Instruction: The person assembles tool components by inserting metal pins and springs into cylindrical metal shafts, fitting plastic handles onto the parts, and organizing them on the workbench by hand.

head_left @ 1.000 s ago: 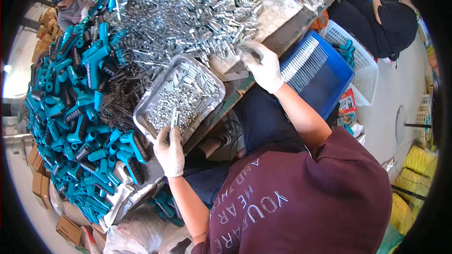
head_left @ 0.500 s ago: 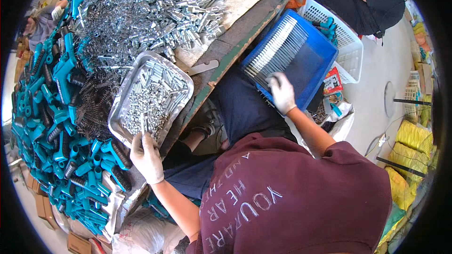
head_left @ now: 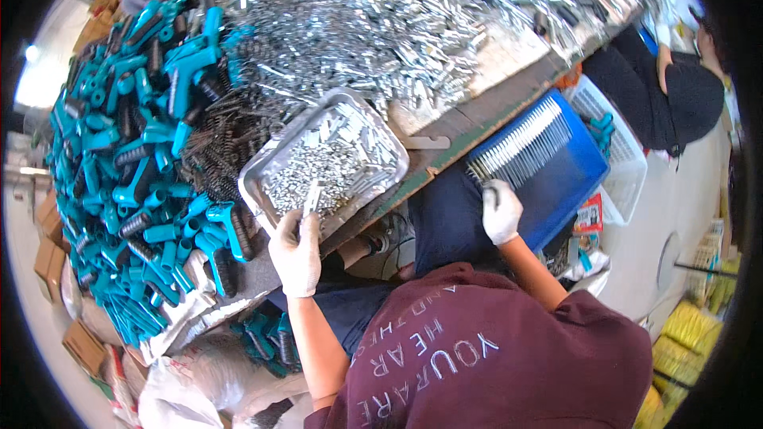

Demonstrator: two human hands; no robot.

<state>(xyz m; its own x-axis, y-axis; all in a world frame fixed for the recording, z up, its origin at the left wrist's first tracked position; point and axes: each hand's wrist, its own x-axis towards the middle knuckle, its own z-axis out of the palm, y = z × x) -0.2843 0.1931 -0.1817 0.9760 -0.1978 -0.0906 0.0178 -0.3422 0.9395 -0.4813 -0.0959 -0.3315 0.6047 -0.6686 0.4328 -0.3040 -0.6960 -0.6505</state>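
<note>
My left hand point(head_left: 295, 258), in a white glove, is closed at the near edge of a metal tray point(head_left: 251, 184). Pinched upright between its thumb and fingers is a small silver metal pin point(head_left: 313, 195). Loose silver pins and short cylinders point(head_left: 318, 167) fill the tray. My right hand point(head_left: 501, 213), also gloved, has its fingers curled together at the near left corner of a blue tray point(head_left: 548, 195). What those fingers hold, if anything, is too small to make out. Slim metal rods point(head_left: 524, 143) lie side by side in a row in the blue tray.
Teal tool housings point(head_left: 147, 191) heap up on the left of the bench, beside dark springs point(head_left: 218, 139). Silver metal fittings point(head_left: 413, 40) pile up behind the metal tray. A white basket point(head_left: 628, 175) stands beyond the blue tray. Another person point(head_left: 668, 95) sits at the far right.
The view has shifted, so the bench appears further right. My right hand has moved from over the rods to the tray's near corner, its fingers drawn together. My left hand still pinches the pin.
</note>
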